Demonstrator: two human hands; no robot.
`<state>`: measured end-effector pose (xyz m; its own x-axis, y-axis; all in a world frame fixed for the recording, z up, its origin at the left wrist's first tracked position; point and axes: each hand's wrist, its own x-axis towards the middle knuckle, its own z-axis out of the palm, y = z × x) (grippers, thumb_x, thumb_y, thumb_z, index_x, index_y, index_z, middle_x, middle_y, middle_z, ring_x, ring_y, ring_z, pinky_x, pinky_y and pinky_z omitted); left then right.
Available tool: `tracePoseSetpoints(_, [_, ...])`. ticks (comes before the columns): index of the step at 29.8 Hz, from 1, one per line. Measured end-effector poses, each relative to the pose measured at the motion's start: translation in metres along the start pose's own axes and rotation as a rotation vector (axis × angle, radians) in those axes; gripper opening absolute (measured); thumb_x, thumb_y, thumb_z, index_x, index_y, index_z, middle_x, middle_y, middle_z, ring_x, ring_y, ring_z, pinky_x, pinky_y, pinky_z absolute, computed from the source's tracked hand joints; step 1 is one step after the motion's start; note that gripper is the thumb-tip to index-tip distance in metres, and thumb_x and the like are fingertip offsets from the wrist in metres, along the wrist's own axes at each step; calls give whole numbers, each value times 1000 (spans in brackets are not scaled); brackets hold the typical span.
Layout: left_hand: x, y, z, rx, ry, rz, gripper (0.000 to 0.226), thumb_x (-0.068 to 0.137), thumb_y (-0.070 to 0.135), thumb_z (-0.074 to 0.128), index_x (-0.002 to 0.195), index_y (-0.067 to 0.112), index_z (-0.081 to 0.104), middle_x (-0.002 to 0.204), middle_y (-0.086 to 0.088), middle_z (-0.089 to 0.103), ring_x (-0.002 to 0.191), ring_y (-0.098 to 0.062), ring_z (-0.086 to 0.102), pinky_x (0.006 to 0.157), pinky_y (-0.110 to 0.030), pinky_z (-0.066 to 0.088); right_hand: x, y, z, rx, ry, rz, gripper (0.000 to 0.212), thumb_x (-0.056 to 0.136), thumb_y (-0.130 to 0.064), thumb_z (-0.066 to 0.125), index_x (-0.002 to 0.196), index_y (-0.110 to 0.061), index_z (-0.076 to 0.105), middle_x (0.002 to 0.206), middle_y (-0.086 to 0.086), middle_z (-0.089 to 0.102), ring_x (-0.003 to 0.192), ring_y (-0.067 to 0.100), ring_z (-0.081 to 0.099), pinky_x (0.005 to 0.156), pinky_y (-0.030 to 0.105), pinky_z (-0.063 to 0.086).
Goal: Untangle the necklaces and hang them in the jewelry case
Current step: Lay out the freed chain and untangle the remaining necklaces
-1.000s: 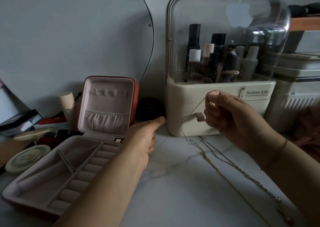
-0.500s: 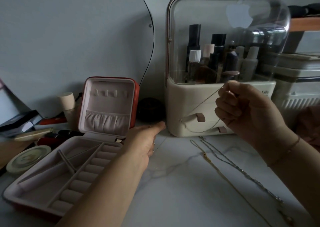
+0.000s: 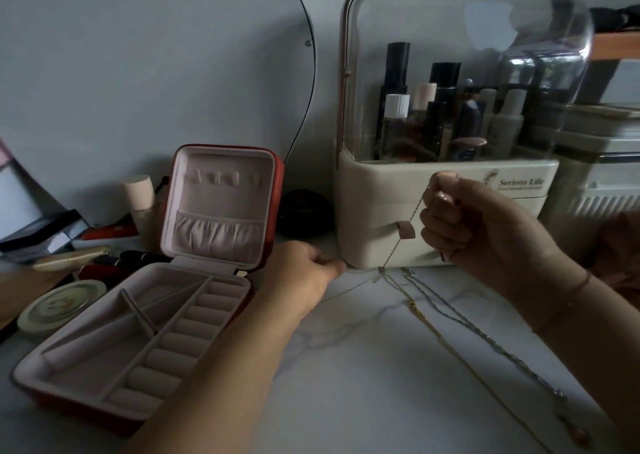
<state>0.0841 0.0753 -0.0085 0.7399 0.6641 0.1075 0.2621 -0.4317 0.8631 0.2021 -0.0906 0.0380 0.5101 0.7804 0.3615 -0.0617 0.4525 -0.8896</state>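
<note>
Forearms reach in from the bottom edge over a white marble tabletop (image 3: pixel 346 384), hands well apart. A fine thin chain (image 3: pixel 394 247) is stretched between them.

The left hand (image 3: pixel 304 273) sits low, just above the marble, with thumb and fingertips pinched together on one end of that chain. The right hand (image 3: pixel 485 221) is raised higher and to the right, fingers curled, and nips the chain between thumb and forefinger. From there the chain slants down to the tabletop and meets a small knot of strands in front of the organizer.

On the marble below the right forearm lie two more necklaces, side by side and running diagonally toward the near right corner: a gold necklace (image 3: pixel 415 310) and, just beside it, a silver necklace (image 3: pixel 481 337). Their upper ends come together at the knot.

At the left stands the jewelry case (image 3: pixel 214 190), red outside and pale pink inside. It is open, with its lid upright. No necklace hangs from the row of small hooks (image 3: pixel 221 178) in the lid.

Behind the hands is a cream cosmetic organizer (image 3: pixel 374 207) with a clear domed cover, full of bottles. Farther left, a round tin (image 3: pixel 59 308), lipsticks and a capped cream bottle (image 3: pixel 138 194) crowd the wall.
</note>
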Motion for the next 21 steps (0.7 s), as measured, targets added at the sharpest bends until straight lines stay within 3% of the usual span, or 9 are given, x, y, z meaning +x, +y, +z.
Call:
tracePoseSetpoints(2, [-2, 1, -3, 121, 18, 28, 18, 81, 29, 71, 81, 11, 70, 77, -5, 69, 66, -15, 59, 53, -20, 38, 0, 2, 3, -7, -20, 25, 12, 80, -24, 56, 71, -16, 60, 58, -4, 37, 43, 5, 30, 43, 18, 26])
tracePoseSetpoints(7, [-4, 2, -3, 278, 31, 46, 26, 81, 33, 70, 80, 7, 71, 72, -11, 67, 67, -23, 61, 58, -28, 42, -1, 7, 5, -35, -21, 81, 16, 80, -22, 58, 64, -20, 62, 59, -2, 34, 45, 7, 29, 47, 22, 18])
tracePoseSetpoints(13, [-6, 4, -4, 327, 29, 55, 27, 79, 40, 71, 78, 13, 73, 75, -3, 70, 74, -17, 64, 65, -26, 46, -2, 6, 5, -27, -36, 89, 21, 82, -22, 53, 63, -20, 61, 57, -3, 37, 45, 6, 29, 52, 29, 13])
tracePoseSetpoints(15, [-7, 6, -3, 243, 17, 92, 22, 79, 39, 72, 80, 17, 72, 81, 4, 71, 79, -11, 65, 71, -24, 48, -2, 5, 4, 0, -63, 78, 17, 81, -24, 58, 66, -20, 62, 58, -3, 37, 45, 6, 30, 50, 26, 15])
tracePoseSetpoints(19, [-13, 17, 1, -93, -324, 135, 19, 79, 44, 69, 87, 28, 73, 85, 15, 73, 83, 5, 64, 76, -15, 46, -1, 5, 1, 77, -123, 64, 17, 74, -29, 72, 74, -16, 62, 60, -3, 38, 46, 6, 31, 45, 19, 26])
tracePoseSetpoints(21, [-18, 20, 5, -150, -475, 167, 18, 76, 43, 70, 87, 28, 73, 85, 15, 73, 82, 7, 64, 74, -9, 46, -1, 3, 1, 99, -134, 57, 20, 74, -29, 74, 75, -14, 60, 59, -4, 38, 45, 6, 32, 44, 18, 28])
